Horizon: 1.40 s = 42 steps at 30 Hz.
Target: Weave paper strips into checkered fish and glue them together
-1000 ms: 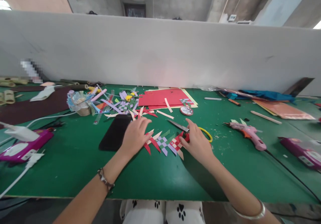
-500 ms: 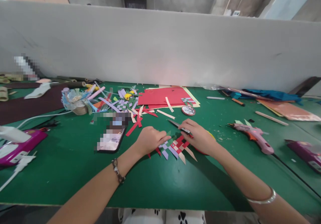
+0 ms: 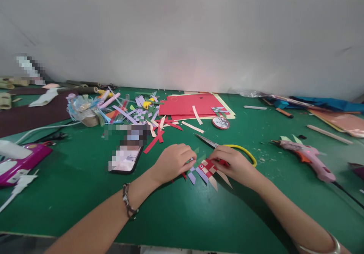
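Near centre on the green worktop, the left hand curls narrowed fingers over a purple-and-green paper weave; the right hand touches a red-and-cream woven-paper fish — grips unclear. Uneven tugging could loosen either.

We held our left hand curled over a purple-and-green woven paper piece and our right hand at the edge of a red-and-cream woven piece, on the green table. Scissors lay just beyond our right hand, a lit phone lay left of us, and a pink glue gun sat well to the right.
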{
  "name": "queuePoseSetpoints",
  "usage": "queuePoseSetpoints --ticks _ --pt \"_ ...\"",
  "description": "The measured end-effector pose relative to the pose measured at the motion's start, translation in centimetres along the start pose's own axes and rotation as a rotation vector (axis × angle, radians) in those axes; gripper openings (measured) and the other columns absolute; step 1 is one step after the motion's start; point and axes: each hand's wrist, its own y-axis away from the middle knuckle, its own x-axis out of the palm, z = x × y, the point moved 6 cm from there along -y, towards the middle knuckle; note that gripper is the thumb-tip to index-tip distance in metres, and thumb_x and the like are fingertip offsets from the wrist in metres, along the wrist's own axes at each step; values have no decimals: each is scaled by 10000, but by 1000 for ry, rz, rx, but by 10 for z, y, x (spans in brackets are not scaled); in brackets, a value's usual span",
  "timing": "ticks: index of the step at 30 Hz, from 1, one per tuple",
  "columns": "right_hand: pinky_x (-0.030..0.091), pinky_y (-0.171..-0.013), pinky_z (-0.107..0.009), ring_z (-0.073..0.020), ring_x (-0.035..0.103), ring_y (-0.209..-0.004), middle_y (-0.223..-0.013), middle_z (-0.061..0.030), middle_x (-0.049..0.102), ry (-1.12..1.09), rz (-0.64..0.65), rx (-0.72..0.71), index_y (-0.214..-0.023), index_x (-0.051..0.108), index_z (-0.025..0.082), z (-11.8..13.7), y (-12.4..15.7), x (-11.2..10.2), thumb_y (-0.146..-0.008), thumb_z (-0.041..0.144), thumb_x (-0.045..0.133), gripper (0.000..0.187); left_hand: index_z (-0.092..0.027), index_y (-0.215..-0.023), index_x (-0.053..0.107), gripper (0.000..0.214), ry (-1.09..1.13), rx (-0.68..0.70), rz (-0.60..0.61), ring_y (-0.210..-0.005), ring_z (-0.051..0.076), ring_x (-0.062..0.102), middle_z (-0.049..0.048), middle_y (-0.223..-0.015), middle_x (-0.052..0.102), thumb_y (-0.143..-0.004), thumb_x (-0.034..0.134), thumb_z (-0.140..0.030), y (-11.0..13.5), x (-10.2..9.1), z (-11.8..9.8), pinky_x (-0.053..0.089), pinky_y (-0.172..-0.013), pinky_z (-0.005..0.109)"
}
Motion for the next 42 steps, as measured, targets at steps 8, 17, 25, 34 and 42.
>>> queuePoseSetpoints --ticks 8,17,25,34,42 --pt "435 -637 -238 -126 564 -708 -766 -48 633 -20 108 -37 -814 624 164 8 3 3 -824 177 427 197 -159 -790 593 303 50 115 97 -688 130 552 36 -748 615 -872 318 -257 7 7 -7 384 -591 228" --pt "434 -753 -217 -111 569 -848 -894 -44 644 -37 199 -67 -893 639 171 15 9 3 -840 190 414 232 -147 -935 589 256 -40 244 63 -747 153 566 62 -821 635 -848 366 -239 17 0 -12 428 -644 259" --pt "448 -781 -229 -125 571 -893 -966 -57 631 0 238 -22 -972 616 166 14 11 8 -835 198 417 244 -146 -1004 569 288 -62 176 211 -796 182 570 77 -881 623 -853 363 -280 13 10 -12 426 -677 303" --pt "453 -756 -268 -147 566 -862 -972 -78 609 29 302 -9 -1028 588 174 18 6 13 -854 250 378 282 -133 -1056 553 354 -56 141 313 -835 201 560 86 -933 619 -848 367 -351 13 17 -13 421 -710 326" --pt "446 -745 -271 -145 562 -853 -934 -71 601 28 334 20 -1023 592 186 19 5 15 -862 236 355 291 -149 -1021 573 365 -58 126 325 -814 203 562 80 -928 618 -849 352 -383 11 18 -14 420 -712 338"
